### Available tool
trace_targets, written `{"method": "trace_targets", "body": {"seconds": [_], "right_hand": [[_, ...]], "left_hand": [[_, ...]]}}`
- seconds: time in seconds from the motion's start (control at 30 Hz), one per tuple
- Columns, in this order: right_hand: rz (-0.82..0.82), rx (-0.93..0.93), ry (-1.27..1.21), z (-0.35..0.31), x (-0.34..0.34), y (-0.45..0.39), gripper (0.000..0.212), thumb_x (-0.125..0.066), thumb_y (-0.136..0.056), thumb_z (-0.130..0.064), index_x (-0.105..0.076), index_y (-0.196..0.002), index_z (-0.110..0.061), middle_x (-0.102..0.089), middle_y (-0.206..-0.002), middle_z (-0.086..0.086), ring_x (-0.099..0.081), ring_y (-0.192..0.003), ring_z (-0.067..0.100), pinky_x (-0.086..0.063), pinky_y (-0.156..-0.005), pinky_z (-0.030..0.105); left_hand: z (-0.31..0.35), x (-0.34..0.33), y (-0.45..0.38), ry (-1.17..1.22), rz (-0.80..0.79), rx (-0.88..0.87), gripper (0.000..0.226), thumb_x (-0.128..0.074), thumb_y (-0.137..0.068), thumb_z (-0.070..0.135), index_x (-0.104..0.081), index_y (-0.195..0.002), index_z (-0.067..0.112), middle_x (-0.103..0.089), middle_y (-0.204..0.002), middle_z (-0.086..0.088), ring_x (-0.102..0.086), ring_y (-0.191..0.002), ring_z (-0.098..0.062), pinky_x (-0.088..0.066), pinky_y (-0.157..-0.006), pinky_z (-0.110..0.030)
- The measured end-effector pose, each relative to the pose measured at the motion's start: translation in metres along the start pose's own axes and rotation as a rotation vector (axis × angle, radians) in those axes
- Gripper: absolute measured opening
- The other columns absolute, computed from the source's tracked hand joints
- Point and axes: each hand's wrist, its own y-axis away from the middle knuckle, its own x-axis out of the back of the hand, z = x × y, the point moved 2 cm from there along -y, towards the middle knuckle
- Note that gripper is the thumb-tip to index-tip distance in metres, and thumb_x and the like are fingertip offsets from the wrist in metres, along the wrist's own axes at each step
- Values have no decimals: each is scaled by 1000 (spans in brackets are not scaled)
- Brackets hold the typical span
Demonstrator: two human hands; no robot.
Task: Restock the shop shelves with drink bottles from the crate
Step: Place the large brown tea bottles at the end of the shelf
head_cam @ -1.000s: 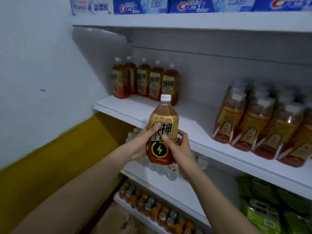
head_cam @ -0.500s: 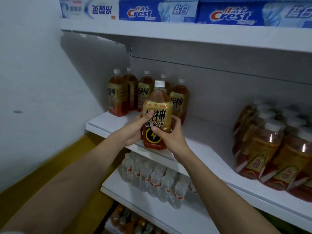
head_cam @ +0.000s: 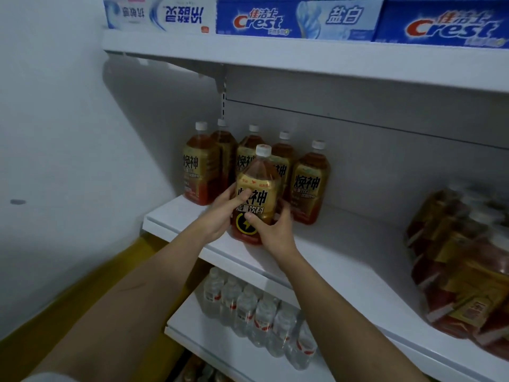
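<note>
White shop shelves fill the frame beside a pale wall at left. On the middle shelf [head_cam: 344, 260] at centre, both hands hold one amber drink bottle [head_cam: 256, 194] upright, its base at the shelf surface, just in front of a row of five like bottles [head_cam: 309, 186]. The left hand [head_cam: 223, 213] wraps its left side, thumb across the label; the right hand [head_cam: 272, 230] curls round the lower right. Toothpaste boxes [head_cam: 294, 20] line the top shelf.
</note>
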Motion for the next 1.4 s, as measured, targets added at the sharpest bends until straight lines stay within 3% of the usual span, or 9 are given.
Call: {"method": "trace_targets", "body": {"seconds": [0.13, 0.3, 0.47, 0.6, 0.77, 0.97, 1.07, 1.3, 1.4], "right_hand": [[7, -6, 35, 2, -12, -26, 78, -83, -80, -15, -35, -141, -17, -57, -119, -11, -59, -114, 9, -52, -90, 17], [41, -9, 139, 13, -29, -53, 87, -87, -73, -29, -35, -143, -21, -55, -136, -2, -53, -127, 18, -46, -107, 40], [140, 4, 175, 28, -44, -64, 93, -87, -67, -41, -35, -143, -24, -51, -138, 1, -51, -127, 19, -46, -106, 41], [156, -6, 187, 31, -54, -77, 95, -85, -63, -48, -36, -142, -27, -51, -138, 1, -51, -127, 20, -47, -105, 43], [208, 9, 232, 39, -68, -81, 91, -84, -73, -40, -33, -148, -26, -44, -140, 1, -44, -130, 19, -40, -104, 32], [262, 57, 298, 46, -81, -82, 87, -83, -73, -44, -35, -141, -18, -52, -135, 3, -52, -124, 23, -48, -101, 44], [229, 92, 307, 46, -83, -80, 86, -82, -72, -47, -35, -138, -17, -56, -132, 3, -56, -120, 22, -52, -96, 43], [68, 65, 339, 51, -82, -75, 92, -75, -82, -38, -17, -153, -29, -45, -148, -1, -48, -131, 18, -46, -107, 43], [34, 61, 339, 50, -81, -68, 86, -70, -83, -36, -20, -153, -32, -46, -147, -3, -49, -131, 16, -45, -107, 39]], "left_hand": [[-3, 9, -16, 10, 102, -45, 53, -67, -81, 43, -57, -130, 29, -71, -124, -1, -65, -119, -17, -53, -94, -30], [-14, 17, -32, -64, 293, -126, 54, -60, -87, 55, -59, -134, 31, -70, -123, 4, -64, -116, -11, -51, -96, -28], [-29, 27, -42, -35, 475, -193, 35, -53, -101, 38, -62, -130, 20, -69, -120, 3, -64, -112, -7, -53, -85, -18], [-34, 31, -45, -93, 627, -266, 25, -57, -100, 34, -62, -122, 23, -66, -121, 0, -62, -114, -11, -53, -96, -29], [-42, 39, -50, -171, 810, -350, 13, -62, -98, 25, -62, -110, 20, -68, -109, -2, -63, -107, -16, -54, -97, -41], [-47, 44, -54, -256, 889, -391, 14, -60, -98, 19, -63, -112, 18, -68, -110, -3, -63, -107, -18, -53, -97, -43], [-45, 42, -52, -278, 919, -420, 17, -59, -98, 14, -63, -114, 15, -67, -112, -4, -62, -109, -19, -52, -98, -40], [-45, 45, -54, -322, 914, -424, 18, -57, -98, 14, -62, -116, 14, -65, -115, -6, -60, -111, -20, -52, -98, -41], [-46, 46, -54, -325, 905, -405, 19, -57, -98, 16, -62, -116, 15, -65, -116, -5, -60, -111, -21, -52, -98, -42]]}}
